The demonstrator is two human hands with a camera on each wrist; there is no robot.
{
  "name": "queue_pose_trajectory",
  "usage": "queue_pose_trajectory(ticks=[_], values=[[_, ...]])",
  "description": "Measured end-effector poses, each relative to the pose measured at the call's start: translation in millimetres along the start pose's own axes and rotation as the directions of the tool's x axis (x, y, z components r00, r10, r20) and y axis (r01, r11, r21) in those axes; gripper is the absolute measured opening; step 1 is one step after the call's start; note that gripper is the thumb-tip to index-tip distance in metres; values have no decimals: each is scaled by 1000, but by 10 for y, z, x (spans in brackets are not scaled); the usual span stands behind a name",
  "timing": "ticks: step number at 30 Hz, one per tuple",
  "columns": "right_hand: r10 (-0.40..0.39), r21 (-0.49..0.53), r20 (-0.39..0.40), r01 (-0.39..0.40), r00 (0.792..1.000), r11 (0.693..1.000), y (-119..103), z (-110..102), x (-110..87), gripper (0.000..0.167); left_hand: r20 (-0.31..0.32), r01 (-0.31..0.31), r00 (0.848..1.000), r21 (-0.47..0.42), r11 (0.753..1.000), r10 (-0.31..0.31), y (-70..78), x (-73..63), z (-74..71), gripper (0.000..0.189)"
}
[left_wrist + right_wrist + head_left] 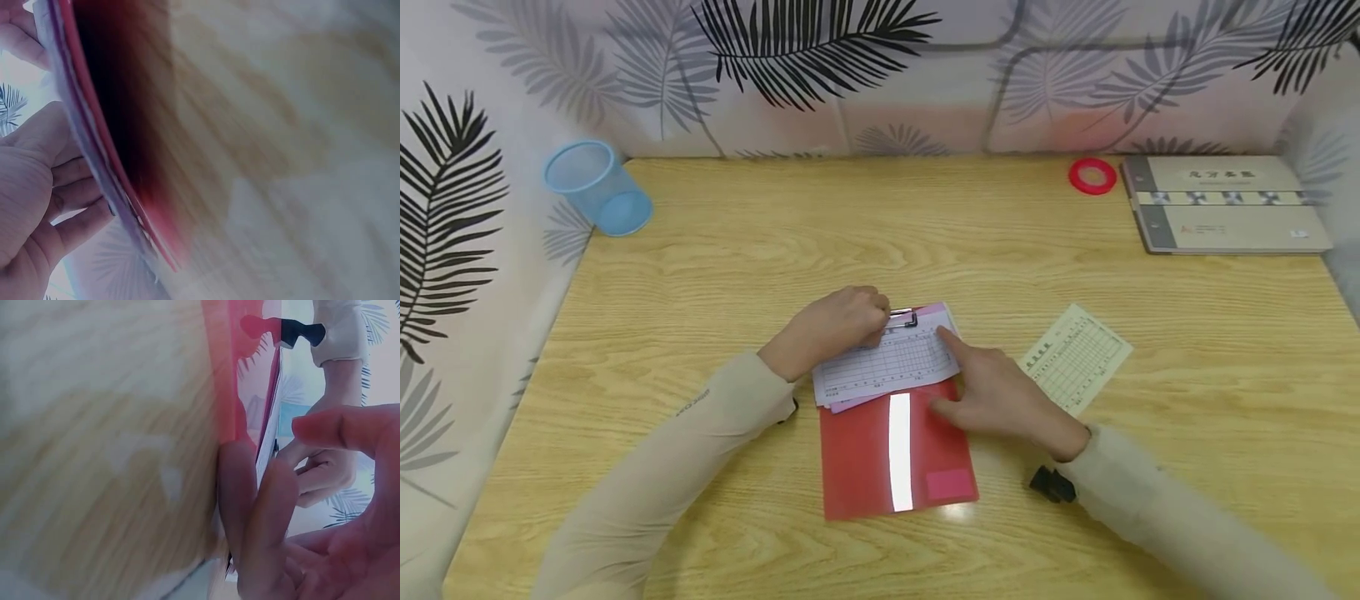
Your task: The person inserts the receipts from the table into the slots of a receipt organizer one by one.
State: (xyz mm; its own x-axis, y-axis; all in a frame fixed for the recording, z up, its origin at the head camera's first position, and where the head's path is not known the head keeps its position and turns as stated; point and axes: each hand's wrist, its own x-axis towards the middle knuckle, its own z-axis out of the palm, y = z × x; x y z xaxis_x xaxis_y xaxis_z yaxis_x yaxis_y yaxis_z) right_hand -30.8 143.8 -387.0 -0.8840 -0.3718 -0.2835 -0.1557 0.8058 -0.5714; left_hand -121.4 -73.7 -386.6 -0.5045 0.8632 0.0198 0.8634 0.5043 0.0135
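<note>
A red folder [859, 467] with a metal clip [910, 317] at its top lies on the table. White printed forms [880, 367] rest over its upper half, a purple sheet [850, 406] peeking out beneath. My left hand [846, 321] grips the clip's left end with curled fingers, hiding that part of it. On the folder's right side, my right hand [1000, 387] has its index finger stretched onto the forms' upper right corner and its thumb over the red cover. In the right wrist view, fingers [269, 500] of this hand lie along the folder's edge.
A pale yellow printed form [1086, 350] lies right of the folder, partly under my right hand. Farther back are a red tape ring [1092, 177] and a grey-beige ledger book [1232, 204]. A blue mesh cup [598, 187] stands at the back left.
</note>
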Motion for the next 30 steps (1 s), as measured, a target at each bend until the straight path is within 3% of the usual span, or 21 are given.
queue_pose_trajectory(ticks=[7, 11, 16, 20, 23, 27, 30], values=[[7, -20, -3, -7, 1000, 1000, -34, 2, 3, 91, -13, 24, 1000, -10, 1000, -24, -19, -24, 8, 9], [-14, 49, 22, 13, 1000, 999, 38, -46, -23, 89, -7, 57, 998, -101, 993, -58, -40, -36, 6, 10], [-16, 154, -9, 17, 1000, 988, 195, -174, -137, 81, 61, 107, 994, -239, 965, -95, -107, -82, -2, 13], [-38, 149, -124, 56, 992, 987, 386, -354, -275, 63, 109, 172, 984, -374, 912, -141, -174, -111, -33, 33], [-90, 87, -255, 116, 963, 989, 560, -502, -371, 46, 128, 204, 978, -439, 875, -164, -204, -113, -63, 37], [-117, 0, -379, 126, 918, 992, 822, -695, -492, 36, 141, 221, 974, -458, 861, -175, -216, -111, -82, 35], [-81, -45, -415, 69, 906, 997, 1007, -812, -558, 39, 126, 202, 979, -459, 865, -162, -214, -112, -69, 34]])
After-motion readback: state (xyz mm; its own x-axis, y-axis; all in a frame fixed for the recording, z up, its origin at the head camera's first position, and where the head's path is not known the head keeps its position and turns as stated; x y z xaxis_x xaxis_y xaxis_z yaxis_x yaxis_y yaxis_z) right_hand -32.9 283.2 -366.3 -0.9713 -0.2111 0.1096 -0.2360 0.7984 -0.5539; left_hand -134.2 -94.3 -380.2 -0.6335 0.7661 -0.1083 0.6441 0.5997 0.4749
